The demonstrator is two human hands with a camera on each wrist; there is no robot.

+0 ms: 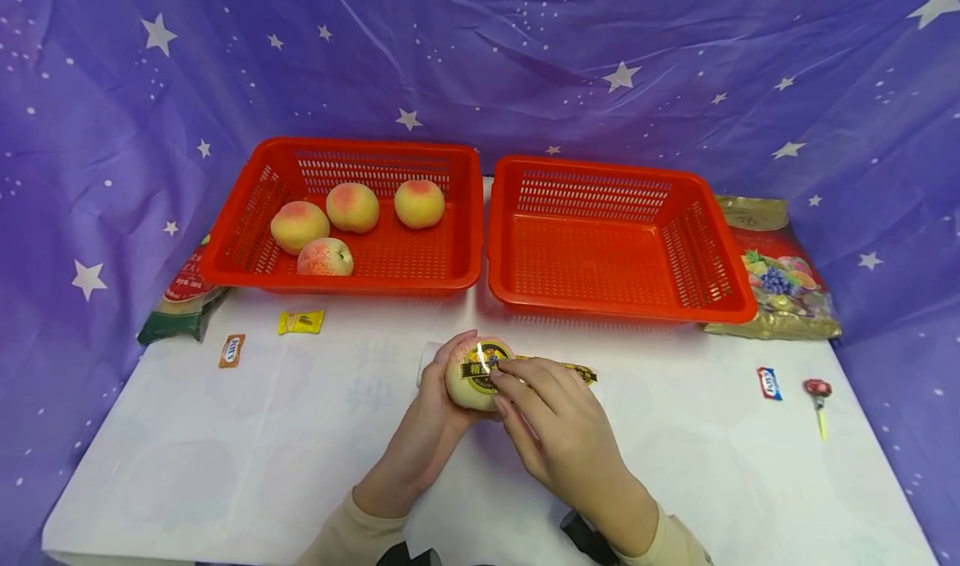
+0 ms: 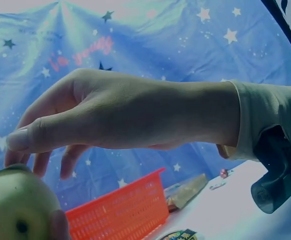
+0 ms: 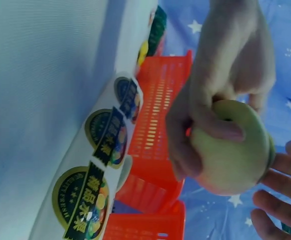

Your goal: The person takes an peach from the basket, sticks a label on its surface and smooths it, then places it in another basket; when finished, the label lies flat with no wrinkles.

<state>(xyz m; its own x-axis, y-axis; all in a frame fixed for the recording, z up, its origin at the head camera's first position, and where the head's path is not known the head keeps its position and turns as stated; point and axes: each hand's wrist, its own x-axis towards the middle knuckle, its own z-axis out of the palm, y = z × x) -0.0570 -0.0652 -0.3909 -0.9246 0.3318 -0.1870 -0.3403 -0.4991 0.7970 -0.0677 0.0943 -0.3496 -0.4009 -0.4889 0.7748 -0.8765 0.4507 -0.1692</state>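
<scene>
My left hand (image 1: 427,420) grips a pale peach (image 1: 467,396) near the middle of the table. On the peach's upper side is a round black-and-gold sticker (image 1: 480,363). My right hand (image 1: 566,428) has its fingertips against that sticker. In the right wrist view, my left fingers curl around the peach (image 3: 230,155), while the right fingers (image 3: 280,195) reach its side extended. The left wrist view has the right hand (image 2: 115,112) above the peach (image 2: 15,200). Behind the hands lies a strip of similar stickers (image 3: 80,200), partly hidden in the head view.
At the back left, a red basket (image 1: 375,283) holds several peaches (image 1: 352,207). A second red basket (image 1: 622,306) stands to its right. Printed bags (image 1: 787,291) lie beside the baskets. Small wrapped candies (image 1: 301,323) and a lollipop (image 1: 817,388) lie toward both sides.
</scene>
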